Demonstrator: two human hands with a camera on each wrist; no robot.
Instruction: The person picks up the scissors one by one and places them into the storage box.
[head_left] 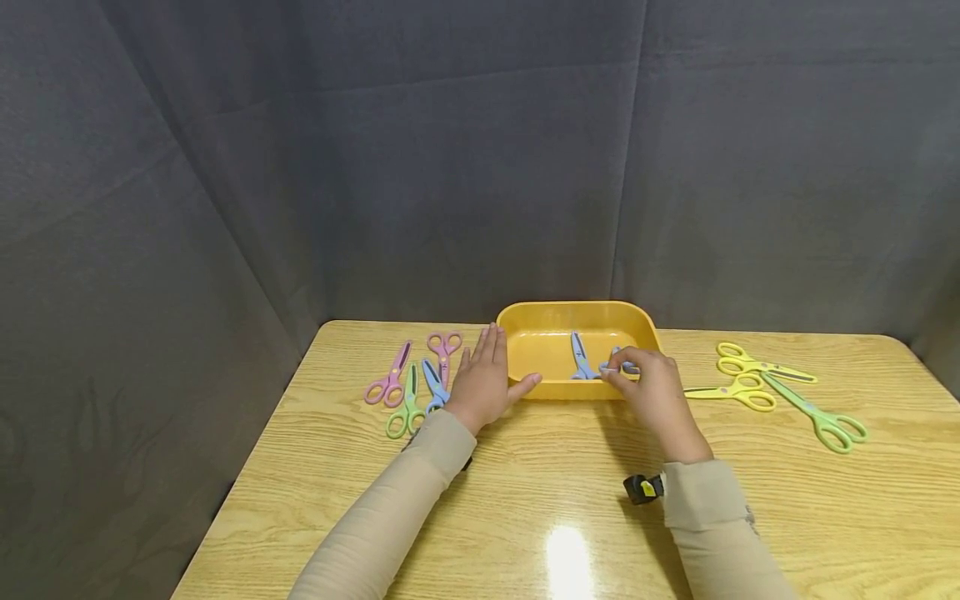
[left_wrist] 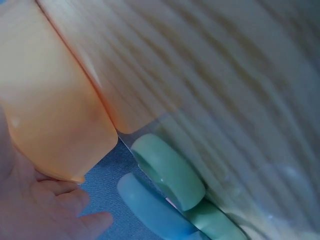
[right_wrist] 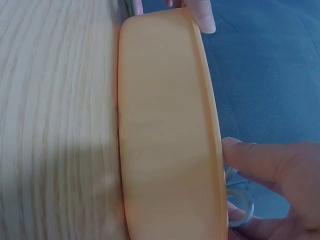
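Note:
A yellow plastic box point(head_left: 540, 390) stands at the back of the table. My left hand point(head_left: 483, 383) lies against its left end with straight fingers, the thumb spread toward the front wall. In the left wrist view, those fingers point(left_wrist: 70, 200) are beside the box's end point(left_wrist: 60, 110). Inside the box are blue scissors point(head_left: 581, 354), partly hidden by the front wall. My right hand point(head_left: 652, 396) reaches over the front rim, its thumb and fingers pinching another pair of blue scissors point(head_left: 632, 367). A pale handle ring point(right_wrist: 248, 207) shows between thumb and fingers in the right wrist view.
Left of the box lie two pairs of pink scissors point(head_left: 390, 379) point(head_left: 444, 350), green scissors point(head_left: 408, 404) and blue scissors point(head_left: 433, 383). To its right are two pairs of yellow scissors point(head_left: 750, 364) point(head_left: 738, 392) and green scissors point(head_left: 813, 412). A grey curtain point(head_left: 480, 167) hangs behind the table.

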